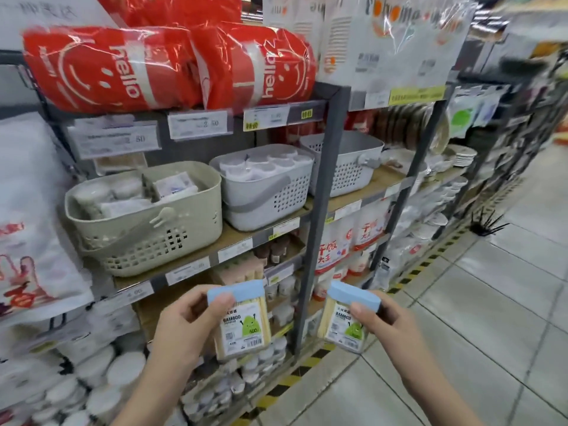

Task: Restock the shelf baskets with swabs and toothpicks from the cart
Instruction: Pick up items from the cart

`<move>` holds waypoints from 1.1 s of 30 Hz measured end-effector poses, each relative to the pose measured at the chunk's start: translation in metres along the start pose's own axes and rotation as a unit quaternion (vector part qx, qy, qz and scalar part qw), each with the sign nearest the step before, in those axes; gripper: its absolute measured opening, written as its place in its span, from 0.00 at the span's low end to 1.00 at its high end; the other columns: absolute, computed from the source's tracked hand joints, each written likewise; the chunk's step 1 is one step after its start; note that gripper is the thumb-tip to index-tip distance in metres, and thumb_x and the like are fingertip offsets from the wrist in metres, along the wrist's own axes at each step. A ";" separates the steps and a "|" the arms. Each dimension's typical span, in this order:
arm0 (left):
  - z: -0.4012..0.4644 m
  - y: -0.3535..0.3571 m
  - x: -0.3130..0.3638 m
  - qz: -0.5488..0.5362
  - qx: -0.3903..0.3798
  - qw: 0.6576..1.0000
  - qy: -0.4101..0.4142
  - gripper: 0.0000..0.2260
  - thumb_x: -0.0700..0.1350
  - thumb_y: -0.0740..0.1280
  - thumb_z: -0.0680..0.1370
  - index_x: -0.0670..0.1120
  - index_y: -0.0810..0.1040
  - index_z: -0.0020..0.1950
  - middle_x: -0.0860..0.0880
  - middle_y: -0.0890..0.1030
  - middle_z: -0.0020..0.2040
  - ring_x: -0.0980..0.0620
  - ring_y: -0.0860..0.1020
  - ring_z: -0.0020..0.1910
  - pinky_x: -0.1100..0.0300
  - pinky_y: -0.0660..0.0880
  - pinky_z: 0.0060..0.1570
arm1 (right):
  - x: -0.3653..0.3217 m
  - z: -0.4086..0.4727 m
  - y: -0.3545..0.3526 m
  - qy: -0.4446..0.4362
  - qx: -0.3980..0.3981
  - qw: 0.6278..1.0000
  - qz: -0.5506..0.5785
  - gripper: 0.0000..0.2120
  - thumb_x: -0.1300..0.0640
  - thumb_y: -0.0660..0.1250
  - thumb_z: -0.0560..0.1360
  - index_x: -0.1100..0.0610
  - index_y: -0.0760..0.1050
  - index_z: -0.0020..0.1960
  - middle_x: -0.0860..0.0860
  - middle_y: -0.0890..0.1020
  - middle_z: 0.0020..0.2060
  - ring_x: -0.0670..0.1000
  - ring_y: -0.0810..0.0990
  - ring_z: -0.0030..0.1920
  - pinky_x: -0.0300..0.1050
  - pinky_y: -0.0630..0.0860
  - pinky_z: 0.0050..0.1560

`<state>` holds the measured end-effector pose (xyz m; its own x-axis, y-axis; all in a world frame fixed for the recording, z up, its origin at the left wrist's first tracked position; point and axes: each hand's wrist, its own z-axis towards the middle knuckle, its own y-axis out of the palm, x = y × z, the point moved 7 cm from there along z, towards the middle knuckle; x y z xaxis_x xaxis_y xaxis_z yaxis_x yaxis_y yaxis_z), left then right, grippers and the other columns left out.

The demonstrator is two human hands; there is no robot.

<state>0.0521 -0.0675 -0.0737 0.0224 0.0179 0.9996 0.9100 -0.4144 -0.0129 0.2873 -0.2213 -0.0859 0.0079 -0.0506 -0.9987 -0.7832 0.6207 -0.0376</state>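
Note:
My left hand [184, 321] grips a clear box of bamboo toothpicks [242, 321] with a blue lid, held upright below the basket shelf. My right hand [384, 318] grips a second blue-lidded toothpick box [344, 324], tilted slightly. On the shelf above stand three baskets. The beige basket [184, 238] at the left holds packets and round tubs. Several white round tubs fill the light grey basket [270, 204] in the middle. What the grey basket [347, 176] at the right holds is hidden. Both boxes hang in front of the lower shelves, apart from the baskets. No cart is in view.
Red "hello" packs [116, 69] lie on the top shelf above the baskets. A grey upright post [319, 210] divides the shelf bays. Round white tubs [101, 373] crowd the lowest shelf at left. Plates [461, 155] sit further right. Tiled aisle floor [461, 333] with yellow-black edge tape lies to the right.

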 end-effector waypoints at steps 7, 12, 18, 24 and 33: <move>0.129 0.074 0.021 -0.038 -0.043 0.998 0.021 0.04 0.45 0.69 0.73 0.47 0.83 0.42 0.44 0.84 0.38 0.51 0.82 0.34 0.62 0.77 0.29 | -0.029 0.121 -0.034 -0.042 0.042 0.998 -0.013 0.09 0.47 0.76 0.65 0.44 0.83 0.45 0.51 0.84 0.41 0.47 0.80 0.41 0.38 0.75 0.41; 0.182 0.151 0.040 -0.020 -0.106 0.993 0.056 0.13 0.55 0.75 0.68 0.47 0.81 0.44 0.46 0.84 0.39 0.51 0.82 0.37 0.54 0.76 0.38 | -0.032 0.182 -0.082 -0.054 0.091 0.994 -0.022 0.14 0.40 0.73 0.63 0.42 0.82 0.47 0.52 0.83 0.42 0.50 0.81 0.43 0.40 0.76 0.44; 0.234 0.243 0.057 0.005 -0.133 0.987 0.088 0.16 0.63 0.73 0.67 0.53 0.79 0.44 0.42 0.82 0.41 0.39 0.80 0.43 0.42 0.77 0.42 | -0.044 0.273 -0.146 -0.077 0.136 0.988 -0.005 0.14 0.42 0.72 0.68 0.48 0.82 0.49 0.58 0.82 0.44 0.63 0.79 0.47 0.62 0.76 0.51; 0.305 0.320 0.076 -0.007 -0.045 0.994 0.102 0.14 0.58 0.73 0.69 0.50 0.78 0.45 0.49 0.82 0.42 0.43 0.80 0.45 0.43 0.78 0.48 | -0.070 0.393 -0.197 -0.101 0.125 0.986 0.044 0.05 0.54 0.69 0.75 0.55 0.80 0.47 0.52 0.84 0.41 0.51 0.82 0.42 0.44 0.78 0.43; 0.388 0.379 0.109 0.143 0.117 0.968 0.169 0.06 0.51 0.69 0.75 0.53 0.73 0.47 0.56 0.78 0.41 0.66 0.75 0.39 0.73 0.68 0.36 | -0.102 0.537 -0.203 -0.142 0.036 0.989 -0.008 0.05 0.54 0.72 0.72 0.46 0.77 0.45 0.50 0.83 0.44 0.53 0.82 0.47 0.58 0.78 0.55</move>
<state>0.5600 0.1300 0.0200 0.1856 -0.3828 0.9050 0.9567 -0.1399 -0.2554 0.7789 0.0779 0.0053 0.2015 0.1551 -0.9671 -0.7358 0.6757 -0.0450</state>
